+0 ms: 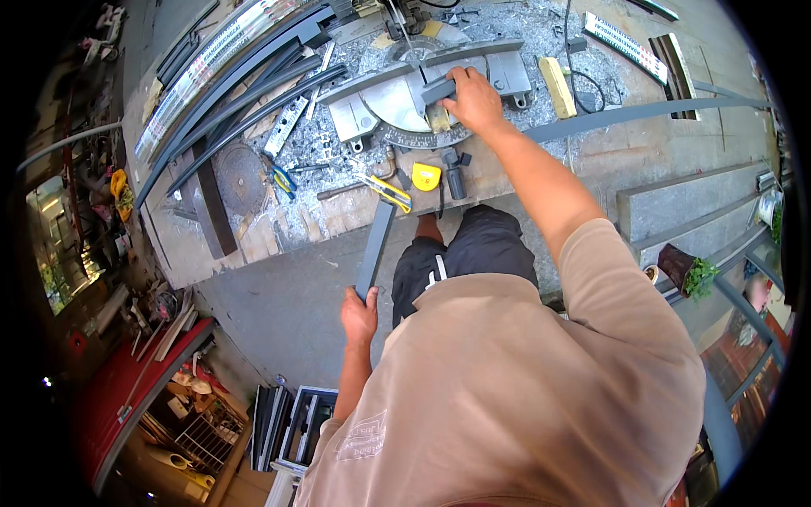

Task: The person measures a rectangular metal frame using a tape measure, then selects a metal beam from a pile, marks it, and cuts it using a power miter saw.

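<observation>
My left hand (359, 314) is closed round the lower end of a straight grey metal bar (376, 251). The bar slants up past the front edge of the workbench (296, 226), over the floor. Out over the silvery mitre saw base (390, 108), my right hand (476, 101) grips a short grey profile piece (437, 89). That piece lies close to the saw's fence (369, 83), near the slot in the middle. Part of the saw head (404, 19) shows at the top edge; its blade is hard to make out.
A yellow tape measure (427, 177), a yellow utility knife (386, 191) and blue-handled pliers (283, 180) lie before the saw. Long dark profiles (253, 114) fill the bench's left. A wood block (557, 87) and long grey strip (642, 116) are at right. Metal shavings litter the top.
</observation>
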Available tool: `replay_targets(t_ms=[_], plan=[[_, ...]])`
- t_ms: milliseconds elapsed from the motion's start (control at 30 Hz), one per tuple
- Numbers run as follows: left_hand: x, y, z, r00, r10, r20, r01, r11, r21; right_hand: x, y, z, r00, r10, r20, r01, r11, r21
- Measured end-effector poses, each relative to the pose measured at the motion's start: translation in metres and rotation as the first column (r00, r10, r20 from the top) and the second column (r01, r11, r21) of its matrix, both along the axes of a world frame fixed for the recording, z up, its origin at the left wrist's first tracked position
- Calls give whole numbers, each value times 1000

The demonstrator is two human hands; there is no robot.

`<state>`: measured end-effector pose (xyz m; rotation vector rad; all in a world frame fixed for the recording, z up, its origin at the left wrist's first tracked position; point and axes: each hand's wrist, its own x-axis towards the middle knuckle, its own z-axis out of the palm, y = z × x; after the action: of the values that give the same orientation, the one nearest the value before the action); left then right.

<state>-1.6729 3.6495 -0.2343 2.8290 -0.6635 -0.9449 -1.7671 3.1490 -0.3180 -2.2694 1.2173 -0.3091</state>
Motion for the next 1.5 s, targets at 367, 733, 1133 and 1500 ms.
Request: replay_targets(t_ms=[367, 733, 1133, 1500], plan=[[3, 51, 7, 999, -17, -52, 16, 1000, -26, -14, 15, -11, 988, 127, -86, -151, 903, -402], [44, 146, -6, 989, -134, -69, 124, 984, -131, -61, 110, -13, 620, -670, 407, -92, 454, 886], [134, 112, -32, 838, -515, -181, 509, 857, -81, -249, 373, -70, 86, -996, -34, -145, -47, 988], [130, 75, -32, 731, -611, -304, 652, 757, 48, -379, 625, -211, 117, -782, -612, 578, -447, 683]])
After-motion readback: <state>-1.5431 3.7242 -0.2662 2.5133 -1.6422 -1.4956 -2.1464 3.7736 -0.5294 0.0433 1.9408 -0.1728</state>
